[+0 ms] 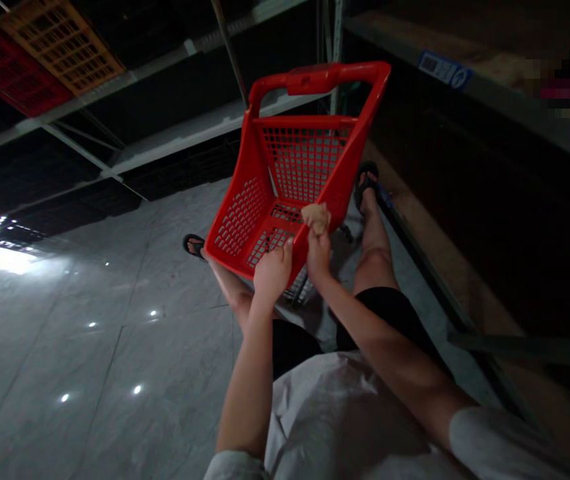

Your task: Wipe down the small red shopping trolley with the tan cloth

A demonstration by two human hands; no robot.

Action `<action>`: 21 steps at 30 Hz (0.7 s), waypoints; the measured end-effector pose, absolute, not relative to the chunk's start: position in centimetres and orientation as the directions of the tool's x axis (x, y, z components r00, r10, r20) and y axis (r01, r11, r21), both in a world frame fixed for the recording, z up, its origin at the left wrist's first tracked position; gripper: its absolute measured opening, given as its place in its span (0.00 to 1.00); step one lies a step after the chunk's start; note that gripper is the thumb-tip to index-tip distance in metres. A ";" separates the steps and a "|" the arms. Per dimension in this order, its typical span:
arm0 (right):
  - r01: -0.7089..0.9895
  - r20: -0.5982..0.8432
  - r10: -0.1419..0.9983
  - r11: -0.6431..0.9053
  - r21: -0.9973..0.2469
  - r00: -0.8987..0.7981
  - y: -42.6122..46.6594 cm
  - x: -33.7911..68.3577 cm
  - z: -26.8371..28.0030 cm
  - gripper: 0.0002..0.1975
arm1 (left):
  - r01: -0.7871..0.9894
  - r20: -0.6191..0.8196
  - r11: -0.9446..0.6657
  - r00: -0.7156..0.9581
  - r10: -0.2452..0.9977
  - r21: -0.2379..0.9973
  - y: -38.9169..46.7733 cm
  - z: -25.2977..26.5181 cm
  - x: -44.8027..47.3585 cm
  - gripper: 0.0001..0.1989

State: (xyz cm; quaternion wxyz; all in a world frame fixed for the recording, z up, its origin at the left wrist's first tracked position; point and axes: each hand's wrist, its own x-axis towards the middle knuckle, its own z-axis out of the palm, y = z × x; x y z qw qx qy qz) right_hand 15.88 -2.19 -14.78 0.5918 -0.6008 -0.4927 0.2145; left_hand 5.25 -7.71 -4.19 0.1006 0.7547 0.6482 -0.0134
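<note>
A red plastic shopping cart (309,83) stands between my legs, its basket tilted toward me. My left hand (273,270) is closed over the near rim of the basket, with the thumb lying along the edge. Just to the right, my right hand (319,253) grips a crumpled tan cloth (317,217) against the top of the basket's right side wall. No goods show inside the basket; its slotted floor and mesh walls are visible.
Metal shelving (175,127) runs along the far side, with a yellow crate (62,40) and a red crate (12,70) at upper left. A wooden shelf (505,60) with a blue-white label (445,71) stands close on the right. Grey floor (105,353) stretches left.
</note>
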 end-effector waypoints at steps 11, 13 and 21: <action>0.153 0.261 0.788 0.212 -0.965 0.557 -6.7 14.3 -12.4 0.21 | 0.988 -0.214 -0.142 0.150 0.965 0.053 -7.1 -3.4 5.8 0.24; 0.177 0.266 0.747 0.199 -0.964 0.609 -4.1 14.9 -11.0 0.22 | 0.991 -0.217 -0.114 0.127 0.968 0.072 -7.5 -3.2 6.2 0.25; 0.155 0.266 0.853 0.219 -0.963 0.449 -12.1 11.8 -18.4 0.16 | 0.994 -0.212 -0.078 0.092 0.973 0.074 -9.2 -3.2 6.3 0.26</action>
